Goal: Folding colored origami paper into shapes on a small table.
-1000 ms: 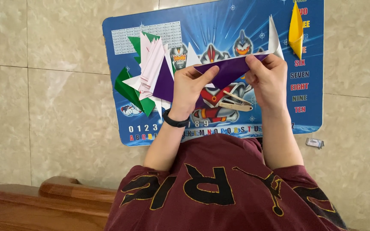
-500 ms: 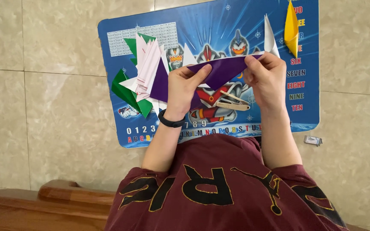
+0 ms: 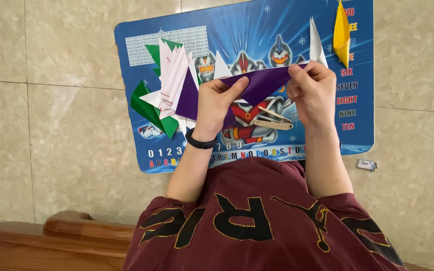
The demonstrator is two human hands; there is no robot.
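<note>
Purple paper (image 3: 262, 83) lengthwise left-right, tip down.

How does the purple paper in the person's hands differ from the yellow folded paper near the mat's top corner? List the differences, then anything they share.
The purple paper is held up between the left hand and right hand; the yellow folded paper lies untouched on the blue mat. The purple paper spreads wide, while the yellow folded paper is narrow and pointed. One is dark, the other bright. Both are folded coloured paper.

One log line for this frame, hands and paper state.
left hand: grip on purple paper | right hand: pinches its top edge | paper: raised above blue mat | folded paper pile: left on mat
</note>
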